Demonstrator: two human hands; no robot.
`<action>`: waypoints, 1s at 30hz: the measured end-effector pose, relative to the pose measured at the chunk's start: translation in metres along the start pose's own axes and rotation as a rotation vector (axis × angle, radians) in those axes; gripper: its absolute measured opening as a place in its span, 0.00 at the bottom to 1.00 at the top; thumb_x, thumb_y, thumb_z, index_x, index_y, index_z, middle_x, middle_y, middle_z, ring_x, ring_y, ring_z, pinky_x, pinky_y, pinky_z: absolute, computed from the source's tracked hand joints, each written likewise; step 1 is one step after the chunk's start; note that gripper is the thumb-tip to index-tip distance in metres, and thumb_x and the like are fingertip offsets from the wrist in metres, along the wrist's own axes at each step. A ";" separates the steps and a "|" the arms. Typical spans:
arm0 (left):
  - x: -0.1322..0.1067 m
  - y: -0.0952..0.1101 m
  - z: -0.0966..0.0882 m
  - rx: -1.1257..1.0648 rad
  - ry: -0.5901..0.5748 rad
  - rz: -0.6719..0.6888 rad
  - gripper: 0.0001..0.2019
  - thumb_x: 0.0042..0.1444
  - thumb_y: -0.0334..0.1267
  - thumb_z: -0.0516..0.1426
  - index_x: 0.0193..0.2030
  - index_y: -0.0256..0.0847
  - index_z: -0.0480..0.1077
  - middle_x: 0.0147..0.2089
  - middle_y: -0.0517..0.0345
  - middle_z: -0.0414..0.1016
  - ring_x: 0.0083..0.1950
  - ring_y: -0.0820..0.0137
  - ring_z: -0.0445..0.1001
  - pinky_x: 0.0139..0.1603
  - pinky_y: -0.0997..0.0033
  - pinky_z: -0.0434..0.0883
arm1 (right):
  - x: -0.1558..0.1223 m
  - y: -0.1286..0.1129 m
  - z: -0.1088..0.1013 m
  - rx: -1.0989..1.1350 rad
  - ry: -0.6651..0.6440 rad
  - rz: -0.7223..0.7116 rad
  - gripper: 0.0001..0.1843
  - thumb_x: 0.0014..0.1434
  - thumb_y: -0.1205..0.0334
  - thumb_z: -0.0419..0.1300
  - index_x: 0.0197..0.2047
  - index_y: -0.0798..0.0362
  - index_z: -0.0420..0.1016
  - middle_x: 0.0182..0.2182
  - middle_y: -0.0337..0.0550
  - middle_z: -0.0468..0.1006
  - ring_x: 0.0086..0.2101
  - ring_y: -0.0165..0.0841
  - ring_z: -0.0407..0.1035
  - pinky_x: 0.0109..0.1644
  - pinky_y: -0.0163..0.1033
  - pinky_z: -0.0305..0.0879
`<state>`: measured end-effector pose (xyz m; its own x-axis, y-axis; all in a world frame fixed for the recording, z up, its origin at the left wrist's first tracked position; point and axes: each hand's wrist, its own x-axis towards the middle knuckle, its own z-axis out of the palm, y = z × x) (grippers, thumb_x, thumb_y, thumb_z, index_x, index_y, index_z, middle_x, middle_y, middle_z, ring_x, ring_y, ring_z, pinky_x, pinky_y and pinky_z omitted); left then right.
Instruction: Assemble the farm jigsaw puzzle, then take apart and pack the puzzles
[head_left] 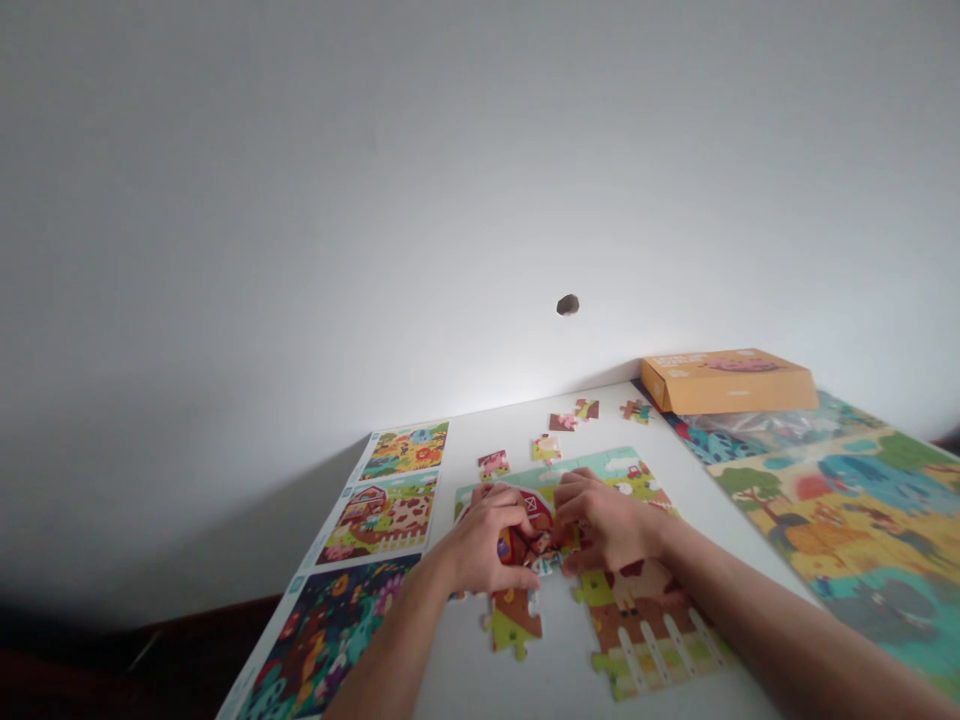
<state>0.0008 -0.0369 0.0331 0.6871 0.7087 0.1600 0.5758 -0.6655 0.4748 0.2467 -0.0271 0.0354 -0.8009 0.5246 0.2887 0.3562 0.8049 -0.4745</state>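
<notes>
A partly assembled farm jigsaw puzzle (641, 590) lies on the white table, with a red barn, a cow and a white fence on it. My left hand (487, 540) is closed over the left side, thumb and curled fingers at a jigsaw piece of the barn (536, 512). From the other side my right hand (600, 515) presses bent fingers and thumb on a jigsaw piece at the middle; the fingers hide most of it. Just below my left hand is a brown and green section (514, 622), with a gap between it and the fence part.
Loose pieces, among them a pig piece (493, 463) and a chick piece (546, 449), lie behind the puzzle. A picture sheet (379, 515) runs along the left edge. At right are a finished animal puzzle (847, 510) and an orange box (731, 385). A white wall (450, 200) stands behind.
</notes>
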 end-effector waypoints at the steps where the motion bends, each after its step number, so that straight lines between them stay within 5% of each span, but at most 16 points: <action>1: 0.000 0.000 0.000 -0.001 -0.003 0.001 0.23 0.35 0.54 0.70 0.34 0.42 0.72 0.44 0.56 0.72 0.50 0.60 0.67 0.56 0.61 0.58 | 0.000 0.000 0.000 0.002 -0.001 -0.004 0.14 0.46 0.50 0.70 0.34 0.49 0.80 0.32 0.41 0.75 0.39 0.37 0.65 0.48 0.43 0.54; 10: -0.001 -0.002 -0.001 0.032 -0.017 -0.008 0.22 0.35 0.53 0.70 0.34 0.43 0.73 0.41 0.57 0.70 0.49 0.60 0.67 0.57 0.59 0.57 | 0.002 -0.006 -0.004 -0.001 -0.001 0.026 0.28 0.45 0.48 0.69 0.47 0.51 0.74 0.35 0.43 0.75 0.39 0.39 0.64 0.46 0.43 0.56; 30: 0.000 0.005 -0.004 0.046 -0.021 -0.019 0.22 0.38 0.51 0.69 0.36 0.42 0.70 0.42 0.56 0.69 0.49 0.60 0.66 0.55 0.61 0.58 | -0.001 0.005 -0.002 0.004 -0.030 0.042 0.19 0.47 0.49 0.69 0.41 0.49 0.79 0.35 0.44 0.73 0.41 0.39 0.64 0.49 0.44 0.55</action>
<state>0.0023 -0.0395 0.0389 0.6844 0.7168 0.1331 0.6087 -0.6623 0.4370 0.2507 -0.0232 0.0348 -0.7994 0.5492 0.2436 0.3877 0.7814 -0.4890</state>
